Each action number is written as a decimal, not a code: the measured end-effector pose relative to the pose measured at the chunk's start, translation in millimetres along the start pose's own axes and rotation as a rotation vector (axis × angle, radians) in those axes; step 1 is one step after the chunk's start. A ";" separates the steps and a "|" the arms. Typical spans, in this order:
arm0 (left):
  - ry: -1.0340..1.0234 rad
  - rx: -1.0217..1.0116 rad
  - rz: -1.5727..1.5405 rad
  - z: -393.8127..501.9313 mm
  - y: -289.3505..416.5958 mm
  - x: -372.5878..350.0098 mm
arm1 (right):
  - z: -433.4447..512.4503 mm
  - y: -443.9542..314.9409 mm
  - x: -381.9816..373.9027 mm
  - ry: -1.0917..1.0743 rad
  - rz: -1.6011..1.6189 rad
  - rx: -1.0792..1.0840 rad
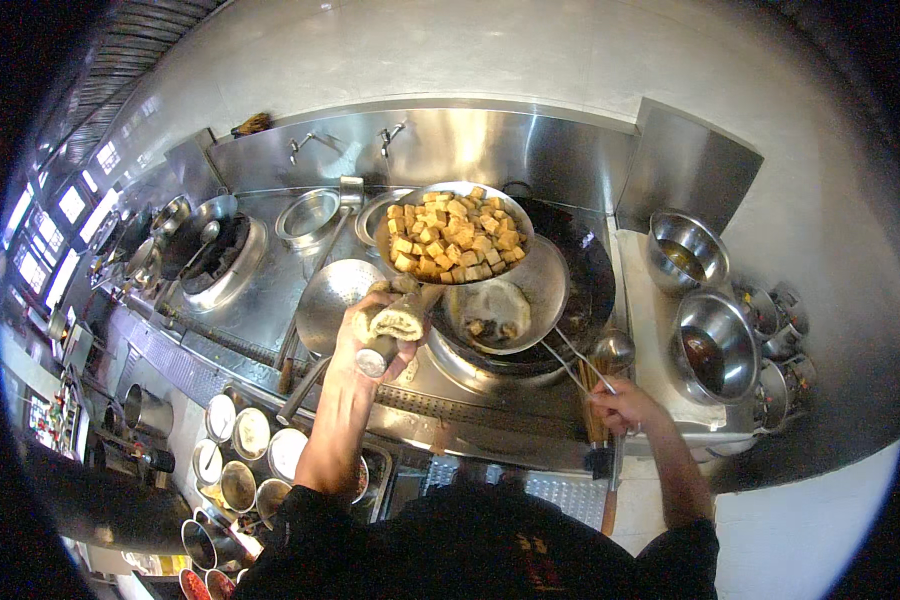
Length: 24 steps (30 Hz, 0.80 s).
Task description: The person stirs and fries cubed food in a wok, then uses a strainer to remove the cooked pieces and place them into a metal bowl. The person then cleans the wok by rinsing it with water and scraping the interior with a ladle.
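Observation:
My left hand [379,337] grips the handle of a round metal pan [521,259], with a folded cloth [397,319] between palm and handle. Cubes of browned tofu [457,232], by their look, are heaped in the pan, which is raised above the range. My right hand [626,405] is closed around the long wire handle [570,364] of a round strainer [551,277]. The strainer lies over a large dark wok [596,262], partly under the pan. A pale, foamy patch with a few dark bits shows in the strainer's bowl.
A perforated skimmer [334,300] lies left of the pan. Steel bowls [701,345] with dark liquid stand at right. Near my right hand are a ladle [613,349] and a bamboo brush [594,420]. Several seasoning containers [251,433] sit lower left. A second wok [229,247] is farther left.

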State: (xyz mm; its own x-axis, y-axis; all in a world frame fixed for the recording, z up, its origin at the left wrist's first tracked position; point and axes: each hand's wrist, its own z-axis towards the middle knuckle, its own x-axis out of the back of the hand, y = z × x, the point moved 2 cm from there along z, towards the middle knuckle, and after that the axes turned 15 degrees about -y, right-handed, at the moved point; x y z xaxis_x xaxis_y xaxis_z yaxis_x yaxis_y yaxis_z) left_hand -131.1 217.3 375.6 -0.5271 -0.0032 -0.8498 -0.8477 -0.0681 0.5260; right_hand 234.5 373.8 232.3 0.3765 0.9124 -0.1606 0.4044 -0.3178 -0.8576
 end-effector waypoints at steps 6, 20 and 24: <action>0.100 0.019 -0.041 -3.9 6.9 2.3 | 11.5 -8.9 -34.9 0.000 0.229 0.038; 0.104 0.057 -0.060 -1.2 -0.4 0.7 | -45.4 -102.4 -11.5 0.462 0.000 0.318; 0.128 0.116 -0.191 5.2 -1.4 9.7 | -51.0 -130.6 -27.3 0.561 -0.295 0.223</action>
State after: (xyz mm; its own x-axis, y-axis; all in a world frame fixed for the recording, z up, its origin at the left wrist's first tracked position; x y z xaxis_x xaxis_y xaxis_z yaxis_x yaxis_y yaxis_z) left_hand -135.3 222.6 366.7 -0.3514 -0.1278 -0.9275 -0.9362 0.0352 0.3498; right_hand 214.0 377.3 373.6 0.6774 0.6611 0.3226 0.3974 0.0402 -0.9168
